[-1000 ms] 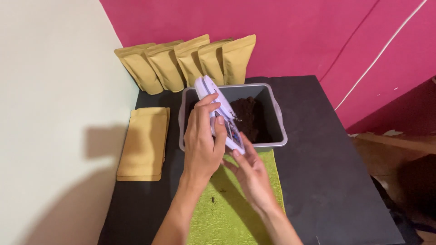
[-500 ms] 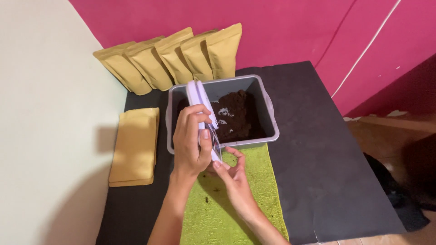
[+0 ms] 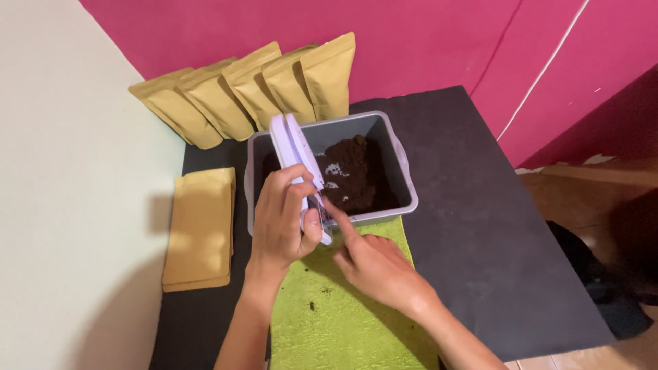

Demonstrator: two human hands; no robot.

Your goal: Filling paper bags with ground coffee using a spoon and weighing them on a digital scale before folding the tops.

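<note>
left hand (image 3: 284, 219) clamped round long white plastic sealer device (image 3: 298, 168) over grey plastic tub of dark powder (image 3: 356, 171), right hand (image 3: 373, 264) forefinger extended touching its near end (other fingers curled); best held steady, tilted over tub.

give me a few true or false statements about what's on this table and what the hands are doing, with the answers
1. The left hand holds a white handheld device over the grey tub. True.
2. The grey tub is empty. False: it holds a dark brown powder.
3. Tan pouches stand in a row against the pink wall. True.
4. The right hand rests flat on the stack of flat pouches. False: its forefinger touches the lower end of the device, above the green mat.
5. The green mat lies behind the tub, by the wall. False: it lies in front of the tub, nearer the person.
</note>
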